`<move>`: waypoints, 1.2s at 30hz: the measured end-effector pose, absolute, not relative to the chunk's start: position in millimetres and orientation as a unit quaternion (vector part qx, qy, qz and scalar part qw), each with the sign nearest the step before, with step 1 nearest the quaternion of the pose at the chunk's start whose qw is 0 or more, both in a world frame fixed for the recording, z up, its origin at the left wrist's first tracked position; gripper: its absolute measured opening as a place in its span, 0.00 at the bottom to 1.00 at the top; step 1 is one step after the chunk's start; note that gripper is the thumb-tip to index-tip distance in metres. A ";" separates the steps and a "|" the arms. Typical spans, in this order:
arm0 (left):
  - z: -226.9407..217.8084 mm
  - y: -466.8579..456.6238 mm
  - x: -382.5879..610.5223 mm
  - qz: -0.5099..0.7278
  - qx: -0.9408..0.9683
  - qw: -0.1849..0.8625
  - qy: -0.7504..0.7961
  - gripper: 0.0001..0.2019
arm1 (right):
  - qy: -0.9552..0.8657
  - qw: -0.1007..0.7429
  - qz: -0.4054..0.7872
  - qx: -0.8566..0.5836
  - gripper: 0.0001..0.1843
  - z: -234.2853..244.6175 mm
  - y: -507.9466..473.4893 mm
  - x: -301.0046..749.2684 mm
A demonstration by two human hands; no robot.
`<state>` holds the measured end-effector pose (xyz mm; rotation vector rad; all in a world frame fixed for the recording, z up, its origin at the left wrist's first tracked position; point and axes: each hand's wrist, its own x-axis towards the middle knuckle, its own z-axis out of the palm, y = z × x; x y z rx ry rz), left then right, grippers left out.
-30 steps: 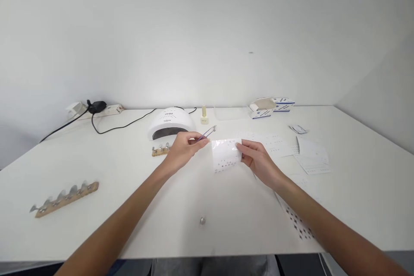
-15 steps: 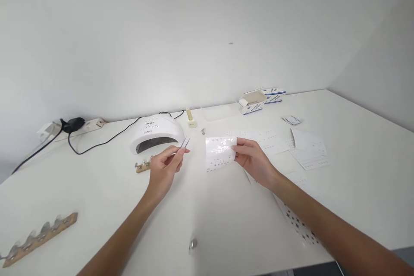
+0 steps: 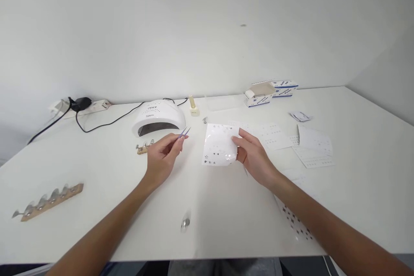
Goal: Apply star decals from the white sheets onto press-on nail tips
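Between the thumb and fingers of my left hand (image 3: 164, 154) is a pair of purple tweezers (image 3: 185, 132), its tips pointing up and slightly apart, with nothing visible between them. My right hand (image 3: 254, 155) pinches the right edge of a white sticker sheet (image 3: 220, 144) printed with small silver stars. The sheet is held up above the table, a short way right of the tweezers, and does not touch them. Beyond the left hand stands a white nail lamp (image 3: 160, 116). A wooden strip with nail tip stands (image 3: 141, 150) is partly hidden behind that hand.
Another wooden strip of nail tip stands (image 3: 53, 200) lies front left, and a loose shiny piece (image 3: 185, 224) near the front edge. A polish bottle (image 3: 194, 110) and alcohol pad boxes (image 3: 258, 97) stand at the back. More sticker sheets (image 3: 313, 146) spread rightward. A power strip (image 3: 97, 107) sits back left.
The sticker sheet has tilted to face me more, so its stars show more clearly. My view has shifted downward, bringing the table's front edge into sight. Both hands keep their grip.
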<state>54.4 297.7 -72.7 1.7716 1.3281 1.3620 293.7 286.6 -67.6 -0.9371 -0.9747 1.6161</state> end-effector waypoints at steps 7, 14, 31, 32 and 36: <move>-78.6 284.8 64.3 0.461 0.612 0.357 0.534 0.11 | -0.439 0.445 0.683 -0.378 0.25 -79.4 288.0 282.2; -75.0 278.8 68.6 0.395 0.473 0.592 0.519 0.15 | -0.453 0.398 0.729 -0.325 0.28 -78.2 275.1 274.8; -67.5 279.0 63.6 0.431 0.505 0.550 0.507 0.13 | -0.460 0.424 0.714 -0.313 0.11 -70.6 267.3 277.9; -67.3 279.0 63.9 0.444 0.516 0.513 0.523 0.10 | -0.464 0.425 0.707 -0.324 0.11 -71.2 267.4 277.1; -66.2 275.4 66.0 0.505 0.586 0.292 0.562 0.09 | -0.484 0.414 0.657 -0.402 0.14 -75.1 267.9 273.8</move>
